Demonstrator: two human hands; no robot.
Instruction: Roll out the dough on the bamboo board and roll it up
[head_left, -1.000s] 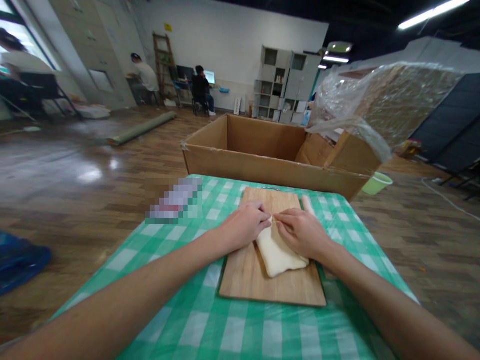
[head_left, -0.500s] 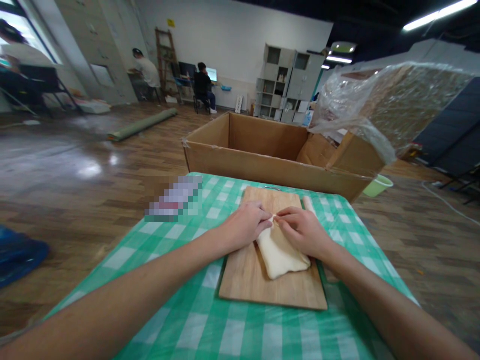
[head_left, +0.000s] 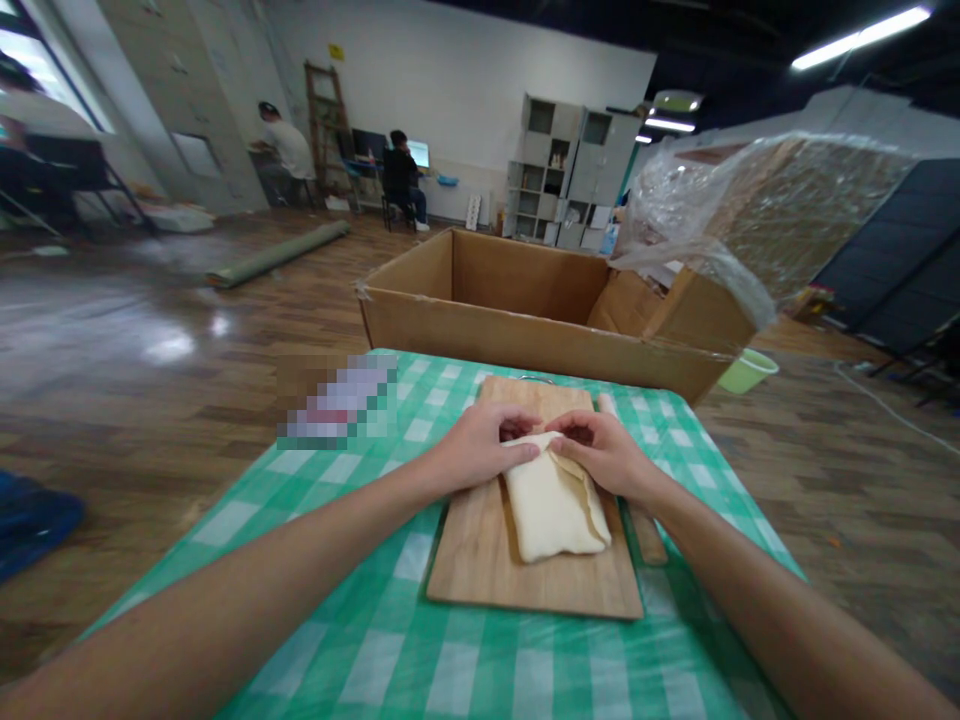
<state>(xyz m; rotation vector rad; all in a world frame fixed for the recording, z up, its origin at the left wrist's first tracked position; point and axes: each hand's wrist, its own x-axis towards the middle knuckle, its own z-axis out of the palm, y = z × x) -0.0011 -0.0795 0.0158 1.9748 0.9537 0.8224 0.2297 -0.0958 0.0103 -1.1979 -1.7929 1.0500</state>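
A pale folded sheet of dough (head_left: 551, 505) lies on a wooden cutting board (head_left: 480, 560) on the green checked tablecloth (head_left: 390, 640). My left hand (head_left: 480, 445) curls its fingers over the dough's far left corner and grips it. My right hand (head_left: 604, 450) pinches the far right corner, where the top layer is lifted and folded back. A wooden rolling pin (head_left: 645, 530) lies along the board's right edge, mostly hidden under my right wrist.
A large open cardboard box (head_left: 540, 300) stands just beyond the table's far edge, with crumpled clear plastic (head_left: 750, 220) over its right side. A green bucket (head_left: 746, 370) sits on the wooden floor at right. People sit at desks far back by the wall.
Both hands have slid apart a little and raised the dough's far edge; the top layer now folds back at the right, where earlier the fingertips pressed a flat seam together.
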